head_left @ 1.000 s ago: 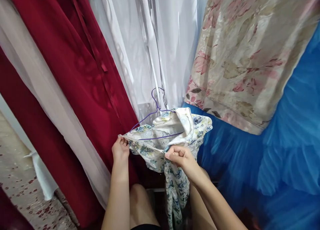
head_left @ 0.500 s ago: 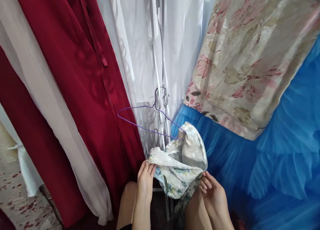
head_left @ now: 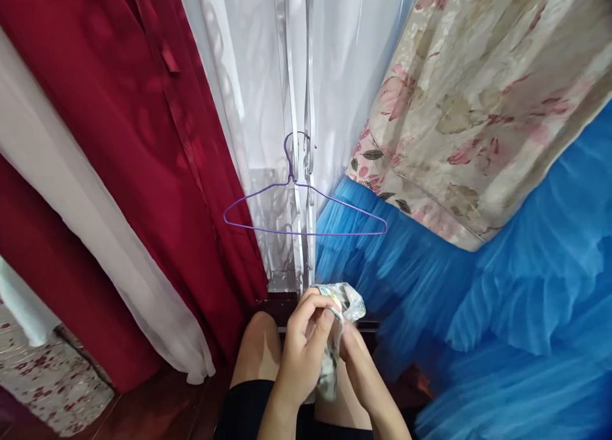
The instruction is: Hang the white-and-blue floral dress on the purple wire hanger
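A pale floral garment [head_left: 351, 300] with blue and yellow print is bunched between my two hands, low in the middle of the head view. My left hand [head_left: 308, 335] is closed on its upper edge, thumb and fingers pinching the cloth. Against its other side, my right hand [head_left: 354, 351] is also closed on the fabric, close beside the left. Part of the cloth hangs down between my wrists. Above my hands a purple wire hanger [head_left: 306, 233] hangs bare, in front of white straps [head_left: 310, 95]. The right fingertips are partly hidden.
Long red cloth [head_left: 162, 159] and a cream drape [head_left: 95, 236] hang on the left. White fabric [head_left: 239, 64] hangs behind the hanger. On the right are a beige floral skirt [head_left: 454, 121] and a blue ruffled dress [head_left: 526, 300]. Reddish floor [head_left: 157, 402] shows lower left.
The floral garment has come off the hanger and down toward my lap. My hands, apart before, have come together on it, and the cloth is now bunched. The hanger hangs level.
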Tool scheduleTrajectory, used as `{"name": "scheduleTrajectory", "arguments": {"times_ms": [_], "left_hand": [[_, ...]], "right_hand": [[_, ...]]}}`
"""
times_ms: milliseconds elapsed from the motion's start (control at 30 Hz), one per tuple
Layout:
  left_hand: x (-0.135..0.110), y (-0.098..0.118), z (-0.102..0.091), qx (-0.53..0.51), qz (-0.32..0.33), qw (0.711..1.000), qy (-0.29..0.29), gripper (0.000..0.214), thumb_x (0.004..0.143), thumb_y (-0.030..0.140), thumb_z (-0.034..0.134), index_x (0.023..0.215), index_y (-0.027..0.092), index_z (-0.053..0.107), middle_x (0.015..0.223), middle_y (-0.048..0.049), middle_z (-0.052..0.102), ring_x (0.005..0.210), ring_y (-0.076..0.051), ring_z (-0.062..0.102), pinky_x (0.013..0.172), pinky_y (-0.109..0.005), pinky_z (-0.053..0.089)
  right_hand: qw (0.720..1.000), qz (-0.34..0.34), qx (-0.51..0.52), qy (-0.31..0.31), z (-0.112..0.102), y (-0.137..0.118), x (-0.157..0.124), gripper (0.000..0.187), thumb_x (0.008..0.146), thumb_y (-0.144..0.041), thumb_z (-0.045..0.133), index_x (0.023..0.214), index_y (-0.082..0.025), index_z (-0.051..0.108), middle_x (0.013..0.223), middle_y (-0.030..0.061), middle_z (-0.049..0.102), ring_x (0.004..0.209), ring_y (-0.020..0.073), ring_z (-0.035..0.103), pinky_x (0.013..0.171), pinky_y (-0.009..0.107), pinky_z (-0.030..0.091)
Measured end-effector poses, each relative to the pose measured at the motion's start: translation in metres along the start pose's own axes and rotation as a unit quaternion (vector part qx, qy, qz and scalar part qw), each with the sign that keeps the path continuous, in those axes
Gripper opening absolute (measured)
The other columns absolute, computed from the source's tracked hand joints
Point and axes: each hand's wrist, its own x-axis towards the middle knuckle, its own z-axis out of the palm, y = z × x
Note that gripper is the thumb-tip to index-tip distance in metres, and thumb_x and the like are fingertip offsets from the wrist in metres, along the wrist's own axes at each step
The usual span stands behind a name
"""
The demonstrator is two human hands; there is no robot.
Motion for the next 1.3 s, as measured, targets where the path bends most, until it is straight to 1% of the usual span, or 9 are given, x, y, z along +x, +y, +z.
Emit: {"name": "scheduleTrajectory", "arguments": {"times_ms": [100, 200, 400, 567, 767, 900, 1100, 1200, 1300], "left_hand": [[0.002, -0.007, -0.007, 0.038, -0.006, 0.999, 0.022, 0.020, 0.100, 0.035, 0.052, 0.096, 0.020, 0.063, 0.095, -0.0049, 0.059, 0.093, -0.019, 0.057, 0.085, -0.029, 0.043], [0.001, -0.019, -0.018, 0.045, -0.058, 0.997, 0.002, 0.026, 0.101, 0.043, 0.046, 0.110, 0.022, 0.059, 0.109, -0.0066, 0.062, 0.104, -0.022, 0.057, 0.093, -0.032, 0.043], [-0.028, -0.052, -0.033, 0.115, -0.164, 0.951, -0.236, 0.061, 0.095, 0.064, 0.042, 0.138, 0.021, 0.050, 0.135, -0.0124, 0.057, 0.125, -0.030, 0.051, 0.109, -0.043, 0.036], [-0.041, -0.065, -0.061, 0.305, -0.151, 0.889, -0.305, 0.029, 0.086, 0.047, 0.065, 0.094, 0.019, 0.070, 0.098, -0.0058, 0.067, 0.100, -0.026, 0.059, 0.090, -0.033, 0.044], [0.002, -0.026, -0.098, 0.414, -0.072, 0.866, -0.272, 0.021, 0.085, 0.040, 0.066, 0.079, 0.019, 0.064, 0.091, -0.0044, 0.063, 0.089, -0.021, 0.057, 0.081, -0.029, 0.042], [0.033, 0.014, -0.100, 0.385, 0.005, 0.901, -0.200, 0.033, 0.095, 0.039, 0.053, 0.070, 0.018, 0.056, 0.075, -0.0025, 0.054, 0.080, -0.018, 0.052, 0.075, -0.028, 0.039], [0.056, 0.050, -0.120, 0.312, -0.034, 0.947, -0.070, 0.042, 0.093, 0.051, 0.053, 0.068, 0.018, 0.047, 0.065, 0.0030, 0.038, 0.061, -0.012, 0.036, 0.055, -0.024, 0.029], [0.064, 0.053, -0.149, 0.356, -0.037, 0.932, -0.061, 0.040, 0.093, 0.051, 0.052, 0.070, 0.018, 0.050, 0.066, 0.0026, 0.043, 0.063, -0.013, 0.040, 0.058, -0.024, 0.032], [0.074, 0.046, -0.187, 0.468, -0.025, 0.873, -0.134, 0.036, 0.092, 0.045, 0.052, 0.068, 0.019, 0.054, 0.067, 0.0008, 0.054, 0.068, -0.016, 0.049, 0.067, -0.026, 0.036]], "right_hand": [[0.994, 0.044, -0.011, -0.098, 0.000, -0.011, -0.008, 0.055, 0.093, -0.051, 0.062, 0.141, -0.024, 0.055, 0.142, 0.0086, 0.058, 0.134, 0.0306, 0.048, 0.115, 0.046, 0.032], [0.990, 0.086, -0.015, -0.111, 0.000, -0.023, -0.011, 0.048, 0.084, -0.044, 0.074, 0.124, -0.019, 0.064, 0.108, 0.0084, 0.070, 0.103, 0.0276, 0.062, 0.092, 0.039, 0.048], [0.991, 0.072, -0.046, -0.107, -0.021, -0.046, -0.018, 0.026, 0.077, -0.038, 0.077, 0.074, -0.015, 0.063, 0.063, -0.0029, 0.047, 0.060, 0.0111, 0.037, 0.057, 0.024, 0.033], [0.987, -0.021, -0.157, 0.030, -0.088, -0.077, 0.001, 0.022, 0.069, -0.030, 0.069, 0.057, -0.019, 0.054, 0.056, -0.0016, 0.047, 0.053, 0.0134, 0.038, 0.050, 0.025, 0.031], [0.947, -0.162, -0.213, 0.180, -0.146, -0.124, 0.104, 0.008, 0.057, -0.030, 0.060, 0.053, -0.024, 0.058, 0.056, 0.0025, 0.059, 0.058, 0.0227, 0.053, 0.055, 0.032, 0.041], [0.963, -0.139, -0.182, 0.140, -0.122, -0.144, 0.180, 0.013, 0.063, -0.038, 0.058, 0.063, -0.025, 0.060, 0.065, 0.0033, 0.066, 0.073, 0.0267, 0.064, 0.066, 0.035, 0.049], [0.988, 0.043, -0.114, -0.098, -0.066, -0.150, 0.218, 0.021, 0.067, -0.036, 0.077, 0.073, -0.019, 0.066, 0.065, 0.0002, 0.065, 0.061, 0.0171, 0.060, 0.061, 0.029, 0.045], [0.985, 0.022, -0.124, -0.120, -0.054, -0.149, 0.215, 0.024, 0.068, -0.035, 0.082, 0.074, -0.018, 0.066, 0.063, -0.0035, 0.062, 0.056, 0.0115, 0.055, 0.055, 0.024, 0.039], [0.983, 0.033, -0.109, -0.141, -0.051, -0.150, 0.210, 0.026, 0.070, -0.037, 0.082, 0.078, -0.017, 0.067, 0.061, -0.0035, 0.063, 0.052, 0.0109, 0.054, 0.051, 0.024, 0.037]]}}
